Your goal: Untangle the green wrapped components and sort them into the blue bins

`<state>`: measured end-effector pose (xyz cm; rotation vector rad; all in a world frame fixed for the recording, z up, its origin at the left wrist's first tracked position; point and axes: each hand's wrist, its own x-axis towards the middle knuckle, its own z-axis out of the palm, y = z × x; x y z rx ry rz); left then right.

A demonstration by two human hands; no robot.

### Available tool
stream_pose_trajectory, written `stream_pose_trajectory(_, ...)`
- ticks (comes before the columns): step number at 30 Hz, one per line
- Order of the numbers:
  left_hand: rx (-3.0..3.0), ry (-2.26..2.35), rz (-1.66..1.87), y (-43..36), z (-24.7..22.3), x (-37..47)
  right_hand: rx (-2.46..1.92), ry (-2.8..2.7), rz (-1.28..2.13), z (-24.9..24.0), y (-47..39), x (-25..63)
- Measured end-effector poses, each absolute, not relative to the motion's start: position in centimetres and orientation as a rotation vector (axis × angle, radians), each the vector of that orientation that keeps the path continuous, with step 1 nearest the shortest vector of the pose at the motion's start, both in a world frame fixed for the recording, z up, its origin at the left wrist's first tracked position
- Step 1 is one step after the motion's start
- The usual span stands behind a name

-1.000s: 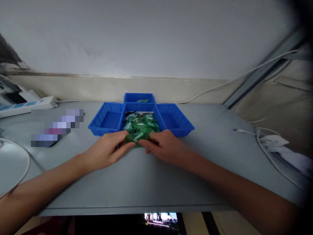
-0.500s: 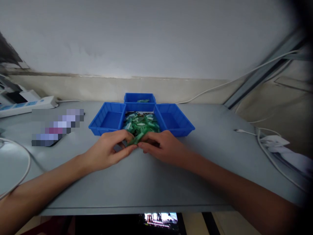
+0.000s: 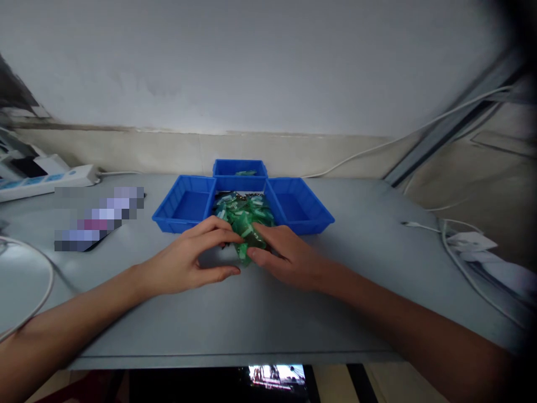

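Observation:
A heap of green plastic packets [image 3: 241,208] lies between the blue bins. My right hand [image 3: 287,254] pinches a green packet [image 3: 250,234] between thumb and fingers at the near edge of the heap. Close to the packet's left side, my left hand [image 3: 188,254] has its thumb and fingers apart; its fingertips reach the packet, but whether they press on it I cannot tell. What is inside the packets is too small to make out.
Blue bins stand at the left [image 3: 184,225], right [image 3: 308,226] and back [image 3: 240,182] of the heap; the back one holds green packets. A pixelated flat object [image 3: 98,221] and a power strip [image 3: 50,182] lie left. White cables [image 3: 461,263] lie right.
My left hand's thumb and fingers have opened away from the packet. The packet has turned and shows more of its face, staying in my right hand.

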<state>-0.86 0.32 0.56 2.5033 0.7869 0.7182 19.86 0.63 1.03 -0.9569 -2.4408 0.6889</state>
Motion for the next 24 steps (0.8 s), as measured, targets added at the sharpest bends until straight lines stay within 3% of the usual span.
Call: stream_pose_trajectory(24,2.484,0.941,0.557,0.16,0.29,-0.76,-0.995,-2.379,0.427,1.18,0.43,19.53)
